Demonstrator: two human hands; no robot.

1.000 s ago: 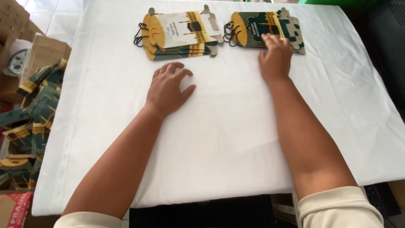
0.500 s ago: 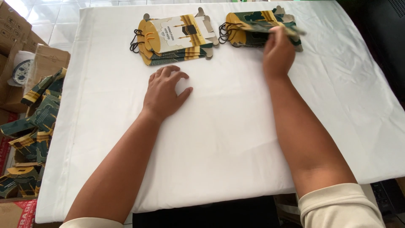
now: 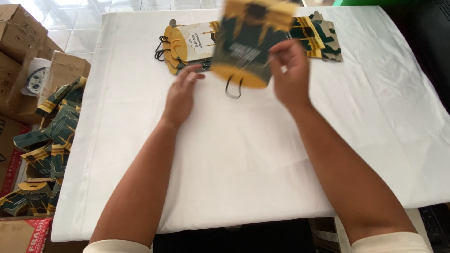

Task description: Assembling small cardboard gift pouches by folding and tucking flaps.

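Above the far middle of the white table (image 3: 262, 154), we are now lifting one flat green and yellow paper bag (image 3: 248, 42) off the right pile (image 3: 323, 40), our right hand (image 3: 290, 77) pinching it, our left hand (image 3: 180, 93) reaching open beside it.

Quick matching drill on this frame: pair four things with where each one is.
1. flat card
2. cream-faced stack
3. left hand
4. cardboard boxes

a. on the floor, left of the table
b. open, low over the white cloth
c. lifted in the right hand
d. lying at the table's far edge

Pairs: 1-c, 2-d, 3-b, 4-a
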